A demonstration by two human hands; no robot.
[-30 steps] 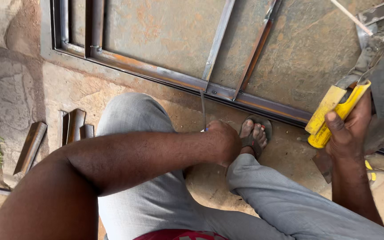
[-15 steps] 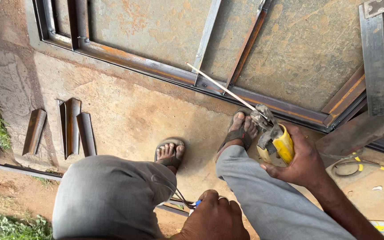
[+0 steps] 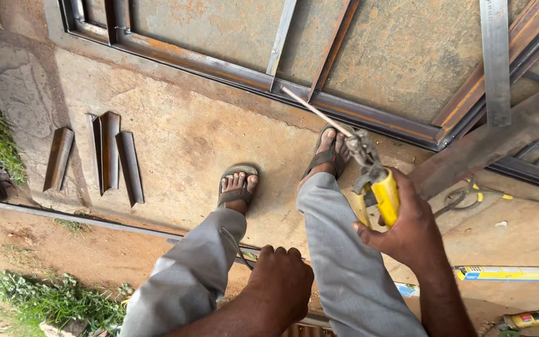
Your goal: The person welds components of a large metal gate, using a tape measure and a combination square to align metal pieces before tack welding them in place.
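Gripping: the right hand is wrapped tight round the yellow-handled metal electrode holder, its clamp biting a thin grey welding rod that angles up and away towards the frame.
Rod tip: it sits just at the lower rail of the rusty rectangular steel-bar frame lying flat on the concrete floor; touching or a hair apart, I cannot tell.
Left hand: the left hand is curled into a loose fist low by the knees, beside the grey trouser leg; whether anything is pinched in it, I cannot tell.
Feet: the left sandalled foot stands on bare concrete, and the right sandalled foot is planted right under the rod, toes open to the air.
Risk, sparks: judging by that, if an arc strikes here, hot spatter could drop straight on the bare toes.
Risk, hands: both hands are ungloved, so a slip along the holder towards the clamp could burn or shock.
Risk, rod: held long and one-handed, the tip may wander or stick to the rail.
Risk, footing: three short rusty angle-iron offcuts lie loose to the left, and a yellow-and-blue flat box to the right, both easy to trip on.
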